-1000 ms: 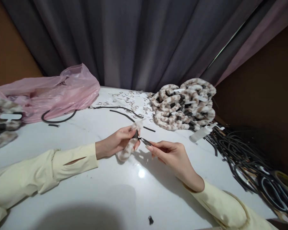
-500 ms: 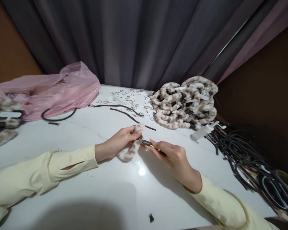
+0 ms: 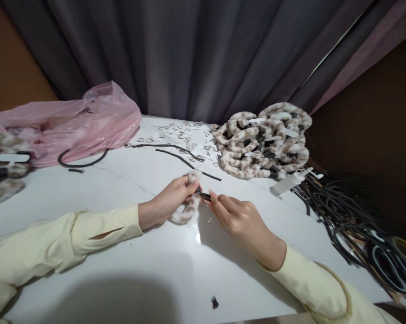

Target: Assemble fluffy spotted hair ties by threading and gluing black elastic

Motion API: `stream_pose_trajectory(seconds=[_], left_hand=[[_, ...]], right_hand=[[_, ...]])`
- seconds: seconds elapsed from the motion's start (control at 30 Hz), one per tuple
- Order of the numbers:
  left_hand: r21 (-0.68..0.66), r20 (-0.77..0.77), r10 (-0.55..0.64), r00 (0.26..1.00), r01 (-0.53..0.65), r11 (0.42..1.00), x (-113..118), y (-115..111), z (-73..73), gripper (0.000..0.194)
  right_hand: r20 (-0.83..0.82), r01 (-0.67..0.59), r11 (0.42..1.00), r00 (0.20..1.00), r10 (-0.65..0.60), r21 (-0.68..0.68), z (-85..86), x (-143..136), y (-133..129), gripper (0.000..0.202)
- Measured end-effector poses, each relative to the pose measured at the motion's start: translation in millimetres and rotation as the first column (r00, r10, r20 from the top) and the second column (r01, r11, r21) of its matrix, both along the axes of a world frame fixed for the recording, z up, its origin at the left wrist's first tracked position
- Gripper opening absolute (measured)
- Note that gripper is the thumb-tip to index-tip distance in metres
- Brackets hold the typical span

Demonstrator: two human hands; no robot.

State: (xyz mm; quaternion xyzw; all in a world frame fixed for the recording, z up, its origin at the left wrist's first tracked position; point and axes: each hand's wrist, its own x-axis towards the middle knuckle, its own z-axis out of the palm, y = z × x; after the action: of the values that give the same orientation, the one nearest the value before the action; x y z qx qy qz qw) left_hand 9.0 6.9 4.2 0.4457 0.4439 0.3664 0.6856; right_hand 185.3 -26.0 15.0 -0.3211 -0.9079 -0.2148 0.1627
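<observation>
My left hand (image 3: 174, 198) is closed around a white-and-brown spotted plush loop (image 3: 185, 213), which curves down below my fingers. A dark piece shows at the loop's join, beside my left thumb. My right hand (image 3: 234, 216) grips small dark pliers (image 3: 205, 196); their tip meets that dark join. The handles are mostly hidden in my fingers. Just beyond my hands a thin black cord (image 3: 185, 163) lies on the white table (image 3: 149, 270).
Plush loops with white tags (image 3: 266, 139) are heaped at the back right, near a white squeeze bottle (image 3: 288, 182) and tangled black cords (image 3: 344, 216). A pink plastic bag (image 3: 111, 112), small metal rings (image 3: 185, 139) and a black scrap (image 3: 215, 302) also lie on the table.
The pliers have turned and now look narrower, seen more edge-on. My right hand has rotated slightly with them, while my left hand keeps its hold on the plush loop.
</observation>
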Motion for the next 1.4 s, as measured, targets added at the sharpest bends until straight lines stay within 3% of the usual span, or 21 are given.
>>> stream_pose_trajectory(seconds=[0.1,0.2,0.33,0.5,0.7,0.8,0.87,0.97,1.03,1.17,1.4], left_hand=[[0.01,-0.021,0.024,0.999,-0.024,1.0,0.3,-1.3,0.2,0.024],[-0.001,0.007,0.001,1.0,-0.001,1.0,-0.3,-1.9,-1.0,0.026],[0.014,0.071,-0.003,0.997,0.002,1.0,-1.0,-1.4,-5.6,0.025],[0.02,0.059,0.03,0.998,-0.032,0.999,-0.7,-1.6,-5.4,0.022],[0.023,0.057,0.03,0.998,-0.031,0.999,-0.5,-1.4,-3.2,0.021],[0.01,0.075,0.033,0.997,-0.033,0.999,0.0,-1.4,-2.4,0.021],[-0.013,0.079,0.037,0.996,-0.036,0.999,0.4,-1.8,-0.8,0.02],[-0.063,0.093,0.03,0.995,-0.024,0.998,0.9,-2.8,2.0,0.021],[-0.081,0.109,0.023,0.994,-0.014,0.997,1.3,-3.6,2.9,0.022],[-0.065,0.14,0.026,0.99,-0.017,0.998,2.4,-5.2,1.4,0.024],[0.003,0.125,0.092,0.988,-0.094,0.996,3.8,-6.1,-3.8,0.026]], right_hand=[[-0.137,0.042,0.973,0.988,-0.074,-0.225,1.8,-3.1,3.1,0.028],[-0.354,-0.029,0.869,0.919,-0.171,-0.494,3.2,-2.4,7.9,0.033],[-0.477,-0.113,0.717,0.815,-0.329,-0.688,6.2,1.1,12.6,0.034],[-0.472,-0.181,0.518,0.718,-0.511,-0.836,11.3,0.4,13.1,0.029],[-0.448,-0.202,0.436,0.672,-0.589,-0.877,15.4,-1.5,12.5,0.033],[-0.463,-0.19,0.474,0.68,-0.568,-0.86,13.1,-1.3,11.5,0.034],[-0.505,-0.162,0.59,0.718,-0.479,-0.791,8.8,-1.3,9.7,0.034],[-0.54,-0.114,0.81,0.796,-0.272,-0.575,0.6,-2.3,5.9,0.036],[-0.511,-0.076,0.889,0.839,-0.188,-0.452,-3.9,-3.7,3.7,0.036],[-0.384,0.01,0.933,0.91,-0.158,-0.36,-7.4,-7.6,2.8,0.031],[-0.208,0.146,0.944,0.955,-0.213,-0.297,-4.9,-22.9,4.5,0.025]])
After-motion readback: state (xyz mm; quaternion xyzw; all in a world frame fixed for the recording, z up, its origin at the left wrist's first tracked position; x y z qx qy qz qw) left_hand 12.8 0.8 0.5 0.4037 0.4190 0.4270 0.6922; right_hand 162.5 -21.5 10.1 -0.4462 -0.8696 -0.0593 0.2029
